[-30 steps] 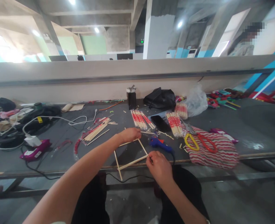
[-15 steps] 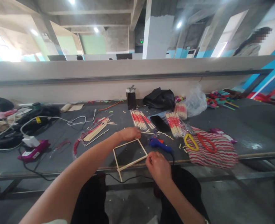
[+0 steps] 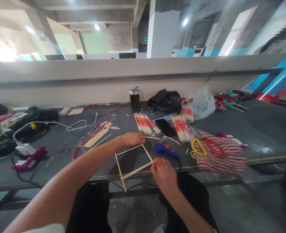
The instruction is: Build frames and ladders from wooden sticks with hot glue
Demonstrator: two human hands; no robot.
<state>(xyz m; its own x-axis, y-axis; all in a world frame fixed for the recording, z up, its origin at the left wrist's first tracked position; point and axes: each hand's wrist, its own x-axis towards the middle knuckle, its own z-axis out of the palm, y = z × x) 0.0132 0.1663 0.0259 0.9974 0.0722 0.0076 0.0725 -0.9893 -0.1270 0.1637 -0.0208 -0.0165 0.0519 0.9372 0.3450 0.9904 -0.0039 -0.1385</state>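
My right hand (image 3: 164, 174) has its fingers closed on the near right corner of a four-sided frame (image 3: 137, 169) made of thin wooden sticks. One stick of the frame juts out past the near left corner, over the table's front edge. Beyond the frame's far side, my left hand (image 3: 134, 138) reaches across with bent fingers closed at the end of a loose wooden stick (image 3: 152, 138); its fingertips are partly hidden. A blue glue gun (image 3: 166, 150) with an orange-red part lies just right of the frame.
Packs of sticks with red wrappers (image 3: 142, 123) and a dark phone (image 3: 165, 127) lie farther back. Loose sticks (image 3: 97, 137) are at the left. Yellow pliers handles (image 3: 198, 147) rest on a striped cloth (image 3: 226, 161). A white cable (image 3: 50, 122) crosses the table's left part.
The view has shifted slightly. Both hands stay at about the same spots, and the frame's left side has turned a little toward me.
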